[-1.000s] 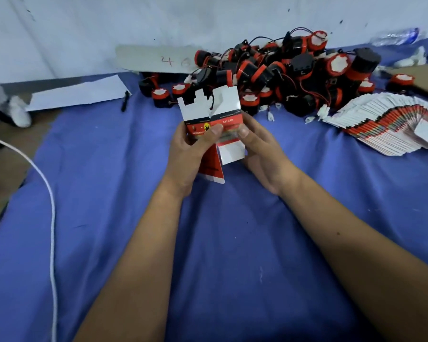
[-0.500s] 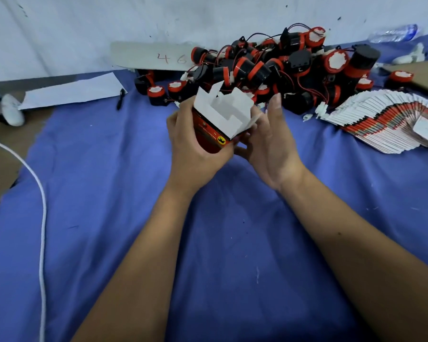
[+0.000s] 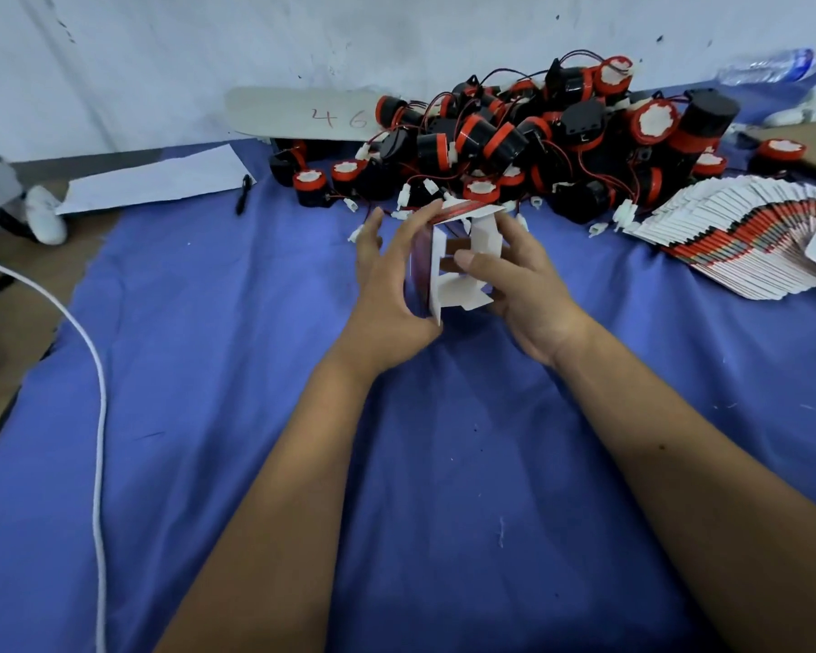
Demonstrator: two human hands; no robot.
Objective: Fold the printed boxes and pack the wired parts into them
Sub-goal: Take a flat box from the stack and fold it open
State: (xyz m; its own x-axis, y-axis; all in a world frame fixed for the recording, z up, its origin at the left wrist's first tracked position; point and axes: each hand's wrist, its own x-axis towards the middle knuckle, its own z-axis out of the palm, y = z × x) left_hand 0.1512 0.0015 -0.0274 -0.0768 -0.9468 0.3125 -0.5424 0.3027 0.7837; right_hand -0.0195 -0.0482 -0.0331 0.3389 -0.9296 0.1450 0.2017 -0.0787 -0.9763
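The box [image 3: 453, 266] sits upright between both hands over the middle of the blue cloth [image 3: 255, 417], its open end with white flaps facing the camera. The left hand [image 3: 387, 294] grips its left side, thumb along the near edge and fingers reaching up behind the red printed panel. The right hand [image 3: 524, 285] holds the right side, its thumb pressed on an inner white flap and its fingers curled round the far wall.

Just beyond the box lies the heap of wired parts [image 3: 528, 143], black and red cylinders with thin wires and white plugs, piled against the wall; a few loose plugs lie close to the fingertips. Right of the hands, a fanned stack of flat boxes [image 3: 745, 238] reaches the frame's right edge. Left of the heap lie a black pen [image 3: 243, 193] and a white sheet [image 3: 161, 181] at the cloth's far left corner. A white cable [image 3: 97, 417] curves along the cloth's left edge. Near the camera, the cloth is bare but for the forearms.
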